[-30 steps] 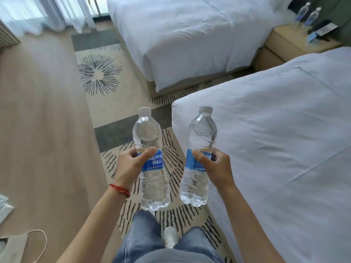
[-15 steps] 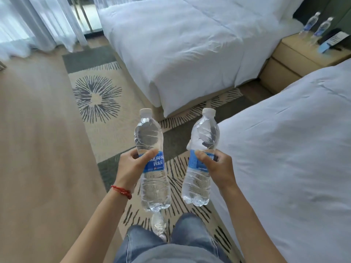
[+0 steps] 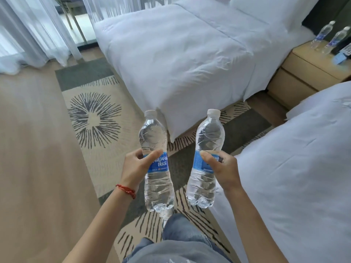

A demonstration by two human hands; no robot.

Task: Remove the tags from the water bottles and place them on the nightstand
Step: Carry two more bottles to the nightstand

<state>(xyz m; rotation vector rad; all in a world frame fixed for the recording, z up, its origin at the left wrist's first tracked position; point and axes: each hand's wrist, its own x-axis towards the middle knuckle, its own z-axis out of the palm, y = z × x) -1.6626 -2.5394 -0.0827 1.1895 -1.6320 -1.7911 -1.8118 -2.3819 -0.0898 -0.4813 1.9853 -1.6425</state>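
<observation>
Clear plastic bottles stood upright in both hands, the left hand (image 3: 135, 168) gripping one bottle (image 3: 156, 164) and the right hand (image 3: 223, 168) gripping another bottle (image 3: 206, 158), far from the nightstand (image 3: 303, 73).

Phone (image 3: 346, 48) on nightstand (image 3: 303, 61) cut by right edge; far bottles' (image 3: 323, 33) labels unreadable.

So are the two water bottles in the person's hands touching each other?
Apart. The head view shows carpet plainly between the left bottle and the right bottle along their whole length.
</observation>
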